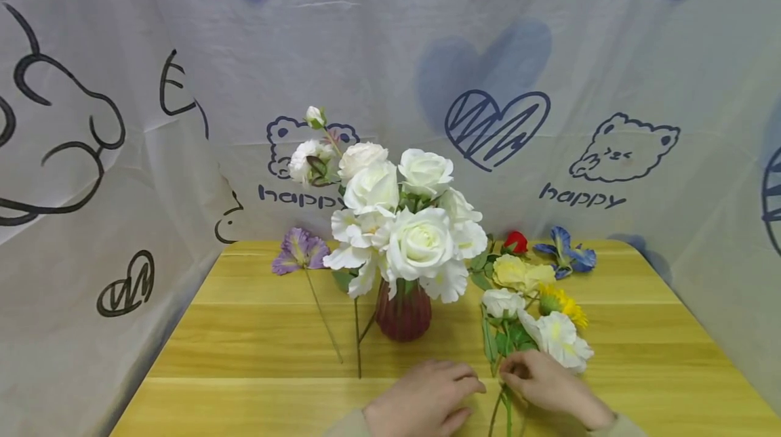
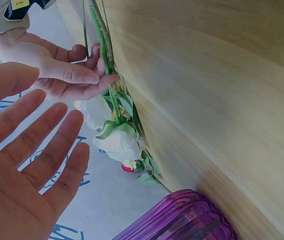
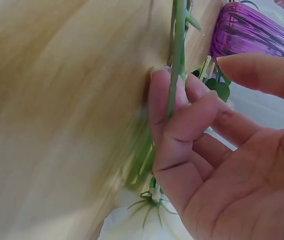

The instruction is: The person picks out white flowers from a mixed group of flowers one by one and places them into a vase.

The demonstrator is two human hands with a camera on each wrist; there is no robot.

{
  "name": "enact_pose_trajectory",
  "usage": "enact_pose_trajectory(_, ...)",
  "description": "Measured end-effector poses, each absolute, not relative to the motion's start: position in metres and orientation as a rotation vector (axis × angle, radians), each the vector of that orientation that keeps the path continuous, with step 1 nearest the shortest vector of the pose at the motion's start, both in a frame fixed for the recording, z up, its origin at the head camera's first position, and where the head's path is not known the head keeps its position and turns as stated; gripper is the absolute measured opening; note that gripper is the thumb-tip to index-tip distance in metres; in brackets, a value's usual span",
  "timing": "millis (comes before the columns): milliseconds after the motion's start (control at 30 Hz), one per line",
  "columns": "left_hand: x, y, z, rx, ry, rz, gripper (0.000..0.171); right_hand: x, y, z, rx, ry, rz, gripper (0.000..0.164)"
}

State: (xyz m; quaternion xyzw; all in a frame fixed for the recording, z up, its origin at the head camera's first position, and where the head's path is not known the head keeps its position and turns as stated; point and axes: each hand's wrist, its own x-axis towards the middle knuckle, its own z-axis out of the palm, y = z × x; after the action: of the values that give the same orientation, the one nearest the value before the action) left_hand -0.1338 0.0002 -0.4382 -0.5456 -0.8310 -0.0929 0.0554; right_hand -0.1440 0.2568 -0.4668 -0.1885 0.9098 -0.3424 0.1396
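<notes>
My right hand [image 1: 546,383] is low over the table at the right. Its fingers curl round a green flower stem [image 3: 178,55] in the right wrist view, with the thumb held apart. A white rose [image 2: 117,144] and another white flower [image 1: 558,339] lie just beyond that hand. My left hand [image 1: 427,396] hovers in front of the vase, holding nothing; its fingers are spread and relaxed in the left wrist view. The ribbed purple-red vase [image 1: 403,318] stands upright at the centre, filled with a bouquet of white flowers [image 1: 421,240].
Right of the vase lie a yellow flower [image 1: 521,273], a yellow sunflower-like bloom [image 1: 567,305], a red rose [image 1: 515,242] and a blue flower [image 1: 566,252]. A purple flower [image 1: 300,251] lies left on the wooden table [image 1: 244,342]. A printed curtain [image 1: 378,51] encloses the back and sides.
</notes>
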Motion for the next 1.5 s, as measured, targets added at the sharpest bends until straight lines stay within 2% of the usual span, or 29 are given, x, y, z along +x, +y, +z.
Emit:
enact_pose_trajectory(400,-0.136,-0.001,-0.440,-1.655,-2.510,-0.295,0.031,-0.140,0.257,-0.468,-0.481,2.674,-1.074,0.017)
enact_pose_trajectory(767,-0.137,-0.003,-0.441,-1.634,-2.499,-0.355,0.030,-0.137,0.252,-0.469,-0.147,2.743,-1.425,0.010)
enact_pose_trajectory(867,-0.137,-0.004,-0.441,-1.631,-2.503,-0.373,0.030,-0.138,0.251,-0.471,-0.015,2.612,-1.611,0.019)
enact_pose_trajectory(1033,-0.138,-0.005,-0.441,-1.614,-2.507,-0.385,0.030,-0.139,0.248,-0.471,0.202,2.402,-1.835,0.043)
enact_pose_trajectory(1167,-0.138,-0.006,-0.440,-1.604,-2.510,-0.398,0.030,-0.138,0.246,-0.468,0.219,2.274,-1.915,0.055)
enact_pose_trajectory(1333,-0.139,-0.008,-0.438,-1.586,-2.527,-0.416,0.029,-0.135,0.245,-0.466,0.162,2.103,-2.004,0.059)
enact_pose_trajectory(1500,-0.138,-0.011,-0.434,-1.551,-2.532,-0.423,0.030,-0.135,0.245,-0.465,0.034,1.880,-2.143,0.049)
